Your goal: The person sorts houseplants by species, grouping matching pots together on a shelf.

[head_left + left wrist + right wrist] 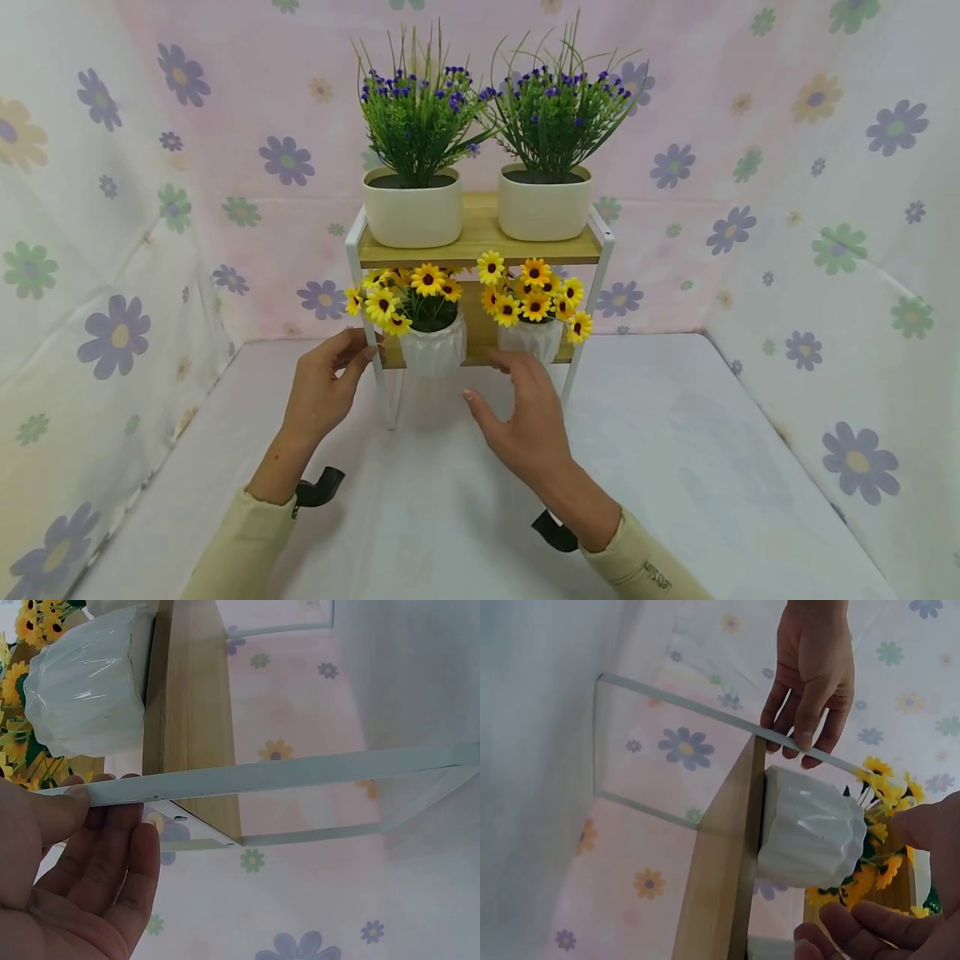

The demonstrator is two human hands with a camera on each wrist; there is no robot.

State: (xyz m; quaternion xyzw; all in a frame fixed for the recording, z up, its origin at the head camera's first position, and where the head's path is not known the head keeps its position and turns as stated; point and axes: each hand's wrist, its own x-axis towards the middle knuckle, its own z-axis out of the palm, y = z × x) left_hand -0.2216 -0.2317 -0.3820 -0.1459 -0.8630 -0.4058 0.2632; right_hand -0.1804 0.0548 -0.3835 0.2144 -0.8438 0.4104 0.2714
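A two-tier plant stand [480, 253] has wooden shelves and a white metal frame. My left hand [326, 387] pinches the stand's left front leg [285, 776] between thumb and fingers, about level with the lower shelf [196, 697]. On that shelf are two ribbed white pots of yellow flowers, a left pot [433, 350] and a right pot [531, 337]. In front of the right pot is my right hand [528, 421], thumb and fingers spread apart and nothing held; its fingertips partly cover the shelf edge. The left pot [810, 825] shows close beside it in the right wrist view.
Two cream planters of purple flowers, one left [412, 212] and one right [545, 207], stand on the top shelf. A white cloth [675, 467] covers the table. Flower-printed fabric [660, 275] hangs behind and along both sides. A black strap end [321, 487] sticks out at the left wrist.
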